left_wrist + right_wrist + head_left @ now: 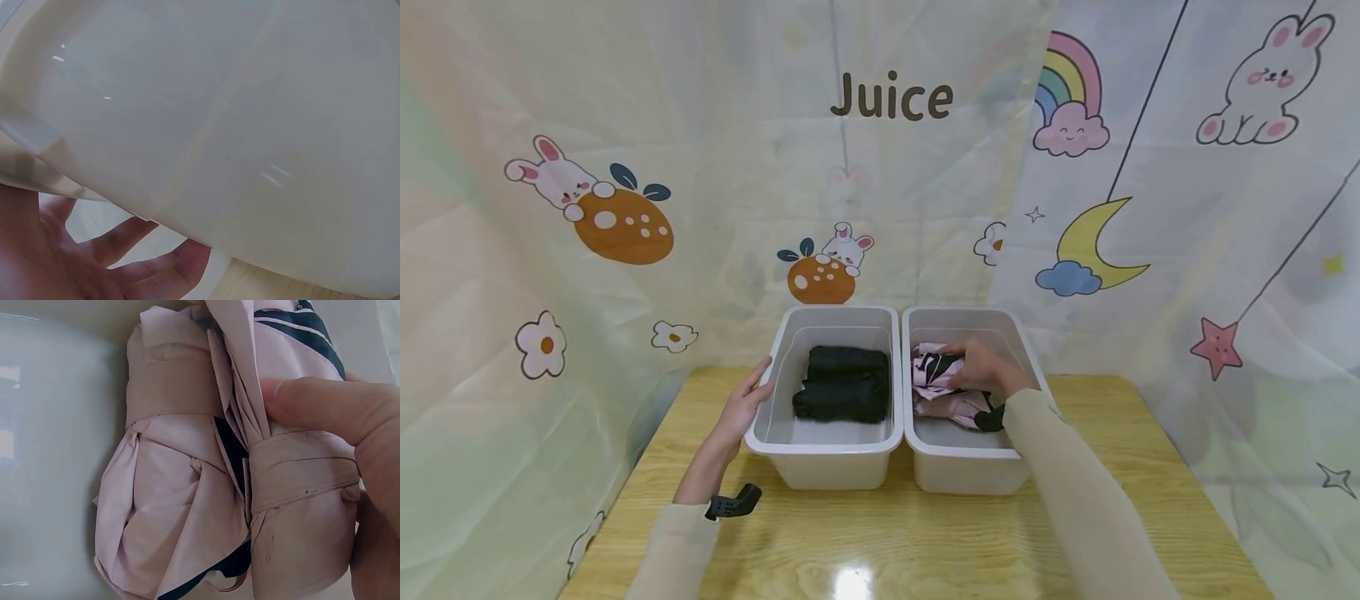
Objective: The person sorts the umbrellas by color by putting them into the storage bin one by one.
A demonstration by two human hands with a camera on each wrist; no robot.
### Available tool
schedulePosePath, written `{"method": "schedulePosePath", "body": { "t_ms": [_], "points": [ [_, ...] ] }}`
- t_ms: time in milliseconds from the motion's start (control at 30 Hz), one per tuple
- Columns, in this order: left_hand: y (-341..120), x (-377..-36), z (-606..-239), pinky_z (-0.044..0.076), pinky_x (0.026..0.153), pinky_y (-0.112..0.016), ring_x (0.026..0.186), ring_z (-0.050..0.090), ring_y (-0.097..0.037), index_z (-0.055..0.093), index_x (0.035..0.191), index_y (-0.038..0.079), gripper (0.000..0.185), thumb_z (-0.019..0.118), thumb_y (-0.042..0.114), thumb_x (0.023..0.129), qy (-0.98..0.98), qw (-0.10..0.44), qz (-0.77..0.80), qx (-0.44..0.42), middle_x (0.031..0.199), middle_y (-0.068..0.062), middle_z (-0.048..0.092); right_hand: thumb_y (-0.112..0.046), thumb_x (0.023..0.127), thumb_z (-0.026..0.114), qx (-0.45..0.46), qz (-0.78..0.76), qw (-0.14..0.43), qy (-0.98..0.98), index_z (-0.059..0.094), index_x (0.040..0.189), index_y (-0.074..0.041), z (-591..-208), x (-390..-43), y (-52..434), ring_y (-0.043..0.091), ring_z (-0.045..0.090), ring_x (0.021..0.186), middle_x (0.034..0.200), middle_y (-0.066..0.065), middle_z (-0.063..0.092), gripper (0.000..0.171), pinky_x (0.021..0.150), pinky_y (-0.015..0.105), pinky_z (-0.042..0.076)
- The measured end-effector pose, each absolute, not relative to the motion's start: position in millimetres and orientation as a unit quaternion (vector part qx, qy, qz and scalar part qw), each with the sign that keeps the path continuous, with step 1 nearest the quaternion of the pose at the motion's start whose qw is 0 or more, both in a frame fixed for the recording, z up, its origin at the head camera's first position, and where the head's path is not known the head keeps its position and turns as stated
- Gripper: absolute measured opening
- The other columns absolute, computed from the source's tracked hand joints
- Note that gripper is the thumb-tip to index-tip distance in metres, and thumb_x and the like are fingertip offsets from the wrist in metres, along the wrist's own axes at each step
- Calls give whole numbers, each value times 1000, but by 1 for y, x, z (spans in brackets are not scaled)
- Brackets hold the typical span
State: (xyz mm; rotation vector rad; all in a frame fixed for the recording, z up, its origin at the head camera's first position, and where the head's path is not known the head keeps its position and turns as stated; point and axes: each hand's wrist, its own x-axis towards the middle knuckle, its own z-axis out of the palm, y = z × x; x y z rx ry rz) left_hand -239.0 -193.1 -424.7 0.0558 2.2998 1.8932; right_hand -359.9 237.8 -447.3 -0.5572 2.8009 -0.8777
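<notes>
1. The pink umbrellas (942, 385) lie in the right bin (964, 462), just under the right hand (981, 368); there seem to be two, folded and strapped.
2. Their long axis runs roughly front to back along the bin, and the right wrist view shows them side by side (206, 487).
3. The right hand's fingers curl over the near umbrella, thumb (325, 406) pressing its strap.
4. The left hand (743, 408) rests flat and spread against the left bin's (820, 454) outer wall, well apart from the pink ones; black umbrellas (844, 385) lie inside.
</notes>
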Motion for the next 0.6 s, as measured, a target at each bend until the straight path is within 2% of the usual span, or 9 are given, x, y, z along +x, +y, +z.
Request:
{"method": "schedulePosePath", "body": {
  "t_ms": [233, 333, 467, 600],
  "points": [
    [-196, -243, -433, 33, 103, -54, 138, 27, -42, 17, 157, 18, 57, 41, 25, 106, 760, 81, 645, 18, 161, -12, 7, -11, 66, 88, -188, -296, 70, 934, 67, 127, -17, -452, -362, 236, 18, 56, 86, 111, 1, 67, 66, 77, 31, 48],
    [-201, -247, -441, 36, 102, -52, 137, 30, -41, 18, 157, 21, 57, 41, 27, 106, 760, 80, 645, 12, 161, -10, 9, -12, 69, 87, -184, -301, 84, 932, 66, 129, -21, -451, -361, 235, 17, 55, 78, 103, 2, 68, 65, 72, 30, 47],
    [-203, -251, -446, 39, 99, -49, 135, 33, -40, 18, 157, 23, 57, 41, 27, 106, 764, 72, 641, 23, 161, -10, 10, -6, 74, 82, -179, -328, 93, 923, 65, 130, -16, -449, -359, 235, 20, 52, 68, 95, 9, 66, 60, 66, 32, 46],
    [-199, -247, -438, 38, 100, -50, 135, 32, -42, 17, 157, 19, 57, 41, 24, 106, 764, 75, 640, 26, 161, -13, 9, 1, 75, 78, -178, -353, 88, 914, 67, 125, -7, -448, -358, 237, 20, 53, 77, 104, 13, 66, 51, 70, 31, 45]
  ]
}}
